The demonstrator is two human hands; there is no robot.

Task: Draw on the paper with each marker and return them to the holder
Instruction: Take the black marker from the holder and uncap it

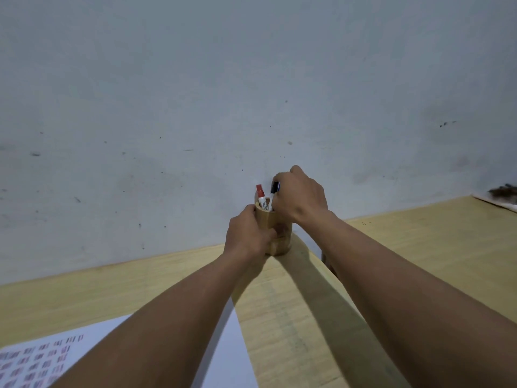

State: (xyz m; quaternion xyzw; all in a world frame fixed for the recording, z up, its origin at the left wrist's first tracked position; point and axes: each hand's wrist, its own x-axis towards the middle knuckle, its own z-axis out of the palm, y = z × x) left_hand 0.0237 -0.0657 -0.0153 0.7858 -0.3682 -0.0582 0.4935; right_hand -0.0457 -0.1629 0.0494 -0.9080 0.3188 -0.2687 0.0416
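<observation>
A round wooden holder (281, 238) stands on the table against the wall. My left hand (247, 236) wraps around its left side. A marker with a red cap (260, 195) stands upright inside it. My right hand (300, 196) is above the rim, fingers closed on a marker with a dark blue cap (275, 189) whose lower end is in the holder. A white paper (42, 359) covered with rows of small red and dark marks lies at the lower left, partly hidden by my left forearm.
The light wooden table (405, 247) runs along a grey-white wall (251, 93). A dark fuzzy object (503, 191) sits at the far right edge on something white. Bare tabletop lies between my forearms and to the right.
</observation>
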